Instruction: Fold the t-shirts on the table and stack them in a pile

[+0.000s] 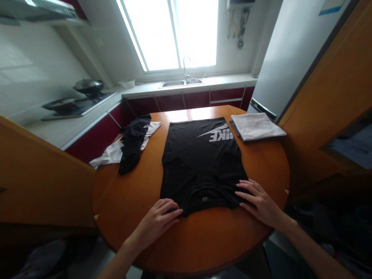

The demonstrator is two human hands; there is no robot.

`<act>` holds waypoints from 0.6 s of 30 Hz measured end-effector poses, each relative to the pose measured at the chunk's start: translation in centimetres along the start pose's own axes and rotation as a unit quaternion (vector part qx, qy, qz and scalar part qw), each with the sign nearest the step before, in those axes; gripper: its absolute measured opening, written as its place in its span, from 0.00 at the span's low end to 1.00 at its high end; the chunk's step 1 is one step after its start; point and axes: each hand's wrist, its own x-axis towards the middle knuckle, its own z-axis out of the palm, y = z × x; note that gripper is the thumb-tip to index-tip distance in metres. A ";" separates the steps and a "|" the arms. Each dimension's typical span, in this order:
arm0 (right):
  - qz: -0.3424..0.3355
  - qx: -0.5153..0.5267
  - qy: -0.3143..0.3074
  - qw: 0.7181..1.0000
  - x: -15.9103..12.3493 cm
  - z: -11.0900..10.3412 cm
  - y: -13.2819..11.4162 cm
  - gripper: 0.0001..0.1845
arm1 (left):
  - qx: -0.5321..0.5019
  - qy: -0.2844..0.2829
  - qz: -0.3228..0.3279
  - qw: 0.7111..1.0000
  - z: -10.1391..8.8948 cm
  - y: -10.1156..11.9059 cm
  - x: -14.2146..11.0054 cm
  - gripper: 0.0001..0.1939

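A black T-shirt [200, 162] with a white logo lies flat on the round wooden table [130, 201], its collar toward me. My left hand [158, 221] rests at the shirt's near left corner, fingers stretched out and touching the fabric edge. My right hand [260, 201] lies flat on the near right corner, fingers spread over the cloth. Neither hand grips anything.
A folded white and grey stack of clothes [257, 126] sits at the table's far right. A loose heap of black and white garments [130, 145] lies at the far left. Behind are a kitchen counter with sink [181, 82], a stove [78, 102] and a fridge [287, 58].
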 end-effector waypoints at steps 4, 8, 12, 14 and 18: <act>-0.033 0.007 0.009 0.999 0.4 -0.5 -0.2 0.11 | 0.025 -0.029 0.036 0.999 0.0 0.0 0.9 0.11; -0.071 -0.002 0.008 0.997 0.9 -0.8 -0.6 0.09 | 0.045 -0.056 0.044 0.996 -0.3 0.1 1.0 0.23; -0.078 -0.032 0.016 0.996 0.8 -0.9 -1.0 0.20 | 0.102 -0.047 -0.019 0.994 -0.5 0.0 0.2 0.37; -0.067 -0.057 0.024 0.996 0.5 -0.9 -1.0 0.25 | 0.125 -0.030 -0.058 0.990 -0.5 -0.5 -0.3 0.40; -0.015 -0.096 0.052 0.994 -0.4 -0.6 -0.3 0.24 | 0.109 0.014 -0.092 0.990 0.0 -2.0 -1.5 0.34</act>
